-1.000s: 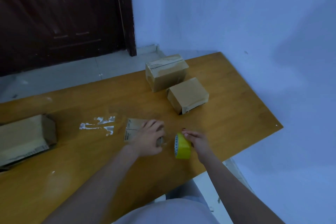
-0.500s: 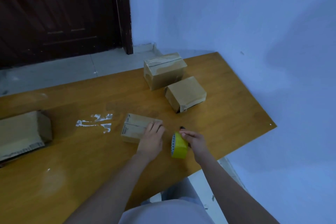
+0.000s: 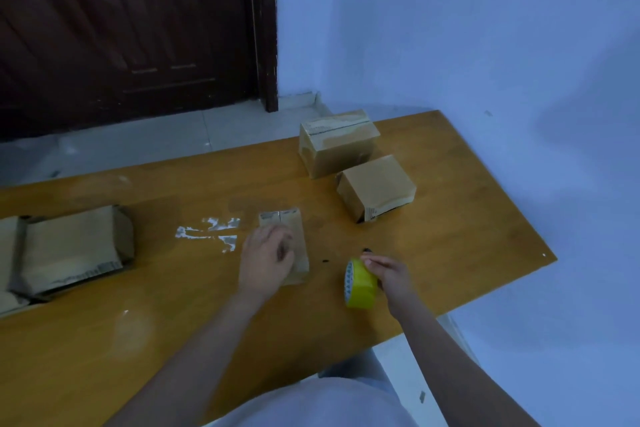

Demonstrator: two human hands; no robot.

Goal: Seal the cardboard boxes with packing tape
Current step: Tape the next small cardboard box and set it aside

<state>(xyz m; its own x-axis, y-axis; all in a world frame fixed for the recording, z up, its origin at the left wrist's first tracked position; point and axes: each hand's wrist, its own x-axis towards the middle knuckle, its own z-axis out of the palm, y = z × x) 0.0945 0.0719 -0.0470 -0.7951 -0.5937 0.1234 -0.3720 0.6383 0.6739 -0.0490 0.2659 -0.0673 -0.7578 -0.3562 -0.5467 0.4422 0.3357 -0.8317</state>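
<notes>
Our left hand lies over the small box, fingers loosely curled on its top, pressing it to the worktop. Our right hand grasps the tape, a yellow roll standing on edge, fingers over its rim.

Half a second ago the small box lay slantwise with its long side across us; now it runs lengthways, from 6 to 12 o'clock, and the left hand covers its near left part. The right hand and tape have drawn apart from the box, toward 3 o'clock.

We count four boxes and one roll of tape. Besides the small box under the hand, two closed boxes sit at 1 o'clock, touching or nearly so: the near box and the far box at the worktop's back edge, a tape strip along its top. The fourth, a big box, lies at 9 o'clock, well apart, partly out of view. White scraps stick to the wood just beside the small box at 10 o'clock.

The worktop's right edge runs from 1 to 4 o'clock along the blue wall; bare wood lies between the tape and that edge, and between us and the hands. A dark door stands beyond at 11 o'clock.
</notes>
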